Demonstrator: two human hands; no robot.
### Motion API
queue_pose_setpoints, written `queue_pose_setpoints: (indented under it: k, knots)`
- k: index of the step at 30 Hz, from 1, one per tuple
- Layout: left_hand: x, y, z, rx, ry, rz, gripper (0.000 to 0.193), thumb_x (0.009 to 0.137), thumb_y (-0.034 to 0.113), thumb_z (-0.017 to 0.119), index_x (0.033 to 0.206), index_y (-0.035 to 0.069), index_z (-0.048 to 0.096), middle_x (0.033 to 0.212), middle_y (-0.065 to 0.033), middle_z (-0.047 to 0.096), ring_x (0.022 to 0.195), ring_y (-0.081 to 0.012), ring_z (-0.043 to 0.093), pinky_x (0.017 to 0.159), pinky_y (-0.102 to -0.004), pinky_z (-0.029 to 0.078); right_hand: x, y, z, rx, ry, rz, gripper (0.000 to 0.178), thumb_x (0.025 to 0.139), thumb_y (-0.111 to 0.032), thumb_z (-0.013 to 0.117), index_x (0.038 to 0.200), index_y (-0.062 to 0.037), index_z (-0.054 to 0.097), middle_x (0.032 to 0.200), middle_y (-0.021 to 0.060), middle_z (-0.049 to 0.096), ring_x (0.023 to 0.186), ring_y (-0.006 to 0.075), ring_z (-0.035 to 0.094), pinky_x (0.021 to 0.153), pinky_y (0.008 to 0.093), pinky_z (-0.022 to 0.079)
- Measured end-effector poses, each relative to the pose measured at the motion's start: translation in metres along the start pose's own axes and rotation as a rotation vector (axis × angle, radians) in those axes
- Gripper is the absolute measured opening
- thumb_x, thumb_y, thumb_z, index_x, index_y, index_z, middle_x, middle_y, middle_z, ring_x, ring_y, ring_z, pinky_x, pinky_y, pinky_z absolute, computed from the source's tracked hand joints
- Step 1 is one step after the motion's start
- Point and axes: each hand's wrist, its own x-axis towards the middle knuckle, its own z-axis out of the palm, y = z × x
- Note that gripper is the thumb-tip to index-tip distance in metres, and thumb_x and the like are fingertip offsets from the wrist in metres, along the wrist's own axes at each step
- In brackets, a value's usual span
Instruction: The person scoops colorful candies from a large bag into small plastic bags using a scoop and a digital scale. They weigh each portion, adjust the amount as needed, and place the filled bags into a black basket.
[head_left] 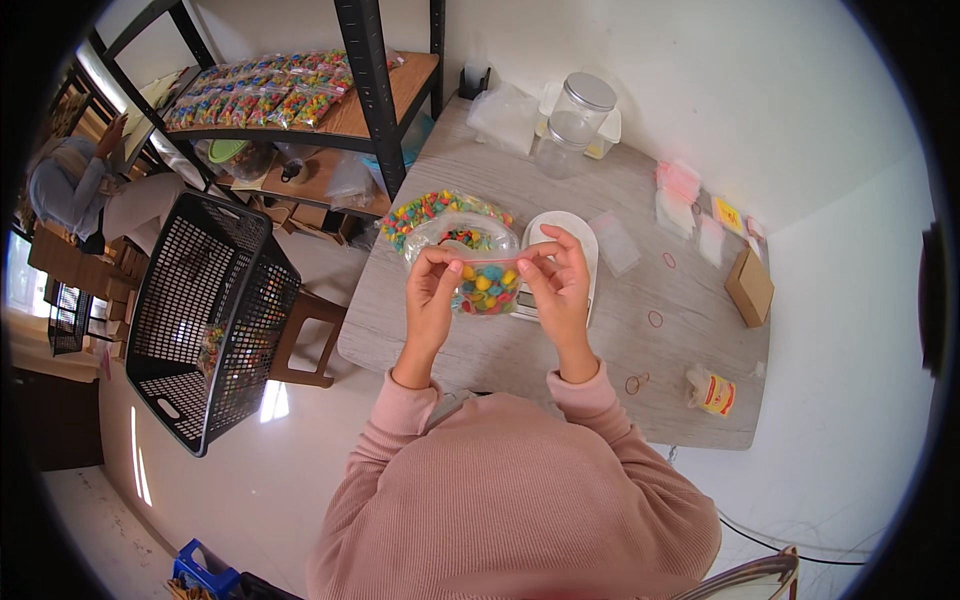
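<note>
A small clear zip bag (487, 289) of colourful candy-like pieces hangs between my two hands above the table. My left hand (432, 290) pinches its top left corner, and my right hand (558, 283) pinches the top right, so the zip strip is stretched between them. Behind the bag lies a white kitchen scale (575, 232), partly covered by my right hand. Beyond my left hand sits a big clear bag (430, 207) of the same colourful pieces. In front of it is a round clear container (425, 236) with more pieces, partly hidden by the small bag.
Flat clear bags (615, 243) lie right of the scale. Clear jars (577, 120) stand at the back. Rubber bands (655, 319), a small packet (711, 390) and a brown box (748, 287) are on the right. Left are a black crate (210, 320), filled shelves (290, 131) and a seated person (80, 190).
</note>
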Motion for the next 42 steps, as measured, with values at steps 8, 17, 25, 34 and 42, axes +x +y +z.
queue_pose_setpoints:
  k: [8,17,25,34,42]
  knots:
    - [-0.001,-0.003,0.000,0.116,0.028,0.145,0.005,0.087,0.007,0.053,0.090,0.003,0.052,0.090,-0.0025,0.052,0.082,-0.0082,0.047,0.073,-0.0216,0.038,-0.005,0.002,0.005,-0.027,0.053,-0.026,0.036,0.080,0.000,0.060,0.110,0.0005,0.040,0.088,0.0075,0.059,0.082,0.0138,0.060,0.072,0.0243,0.047]
    - [0.000,-0.005,-0.003,0.214,-0.039,0.126,0.006,0.082,0.006,0.058,0.086,0.003,0.055,0.083,-0.0026,0.056,0.075,-0.0091,0.048,0.068,-0.0235,0.038,0.000,0.006,0.005,-0.110,-0.055,-0.169,0.039,0.079,0.001,0.061,0.113,0.0006,0.040,0.086,0.0072,0.060,0.077,0.0113,0.057,0.070,0.0239,0.044]
    - [0.001,-0.006,-0.003,0.354,-0.015,0.234,0.005,0.081,0.006,0.058,0.085,0.005,0.055,0.083,-0.0036,0.055,0.071,-0.0102,0.046,0.059,-0.0233,0.039,-0.003,0.013,0.005,-0.198,-0.084,-0.146,0.042,0.078,0.006,0.060,0.115,0.0006,0.040,0.085,0.0069,0.058,0.079,0.0107,0.054,0.073,0.0248,0.043]
    - [0.001,0.000,-0.001,0.365,-0.087,0.189,0.009,0.077,0.004,0.062,0.084,0.001,0.056,0.084,-0.0065,0.057,0.075,-0.0140,0.054,0.068,-0.0257,0.043,-0.002,0.011,0.012,-0.204,-0.101,-0.181,0.043,0.077,-0.002,0.063,0.115,0.0002,0.044,0.081,0.0062,0.060,0.076,0.0116,0.055,0.071,0.0260,0.042]
    - [-0.005,0.008,-0.013,0.494,-0.151,0.169,0.008,0.075,0.003,0.064,0.079,0.000,0.058,0.079,-0.0084,0.058,0.074,-0.0161,0.057,0.068,-0.0257,0.043,-0.011,0.019,0.015,-0.420,-0.211,-0.259,0.044,0.076,0.001,0.061,0.117,0.0007,0.045,0.080,0.0051,0.059,0.078,0.0118,0.056,0.074,0.0268,0.042]
